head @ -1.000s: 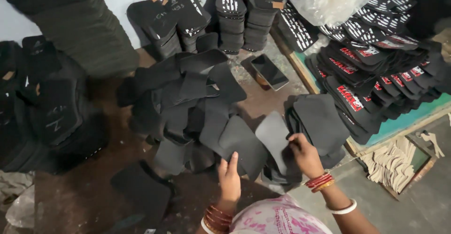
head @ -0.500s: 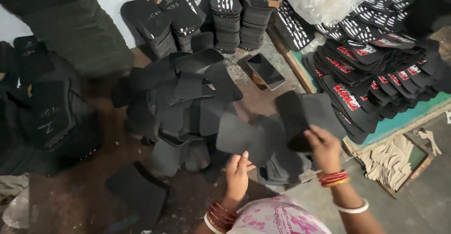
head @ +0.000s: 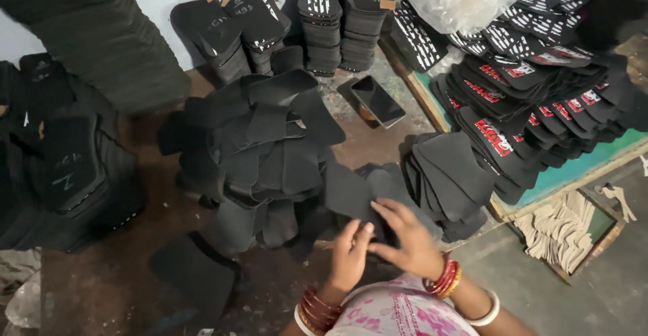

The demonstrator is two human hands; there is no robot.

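My left hand (head: 349, 255) and my right hand (head: 405, 238) meet low in the middle, both gripping a black cut piece of soft sheet (head: 351, 191) that I hold up in front of me. My wrists wear red and white bangles. Just beyond the held piece lies a loose heap of black cut pieces (head: 260, 140) on the brown floor. To the right of my right hand stands a fanned stack of similar black pieces (head: 452, 174).
A dark phone (head: 378, 100) lies on the floor past the heap. Stacks of black pieces with red and white prints (head: 533, 86) fill a green-topped board at right. Tall black stacks (head: 61, 167) stand left and at the back wall. Beige cutouts (head: 560, 228) lie at lower right.
My right hand lifted a black piece from the right stack and brought it left. My left hand rose to meet it, and both now hold the piece together.
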